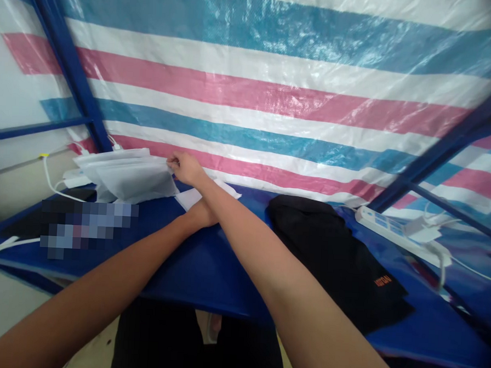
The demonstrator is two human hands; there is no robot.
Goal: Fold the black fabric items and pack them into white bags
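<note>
My right hand [187, 168] reaches across to the left, over my left wrist, with its fingers closed in a pinch at the top right corner of a translucent white plastic bag [134, 178]. Several such bags seem to stand together there, leaning at the back left of the blue table. My left hand [206, 212] rests low, beside a flat white sheet or bag [187, 198] on the tabletop. My right forearm covers its fingers, so their state is hidden.
A folded black garment [320, 248] with orange lettering lies on the blue table [199, 275] to the right. Beyond it is a white power strip [399, 233] with plugs. A dark flat object [25, 216] and white cables lie left. Striped sheeting [250, 85] hangs behind, between blue posts.
</note>
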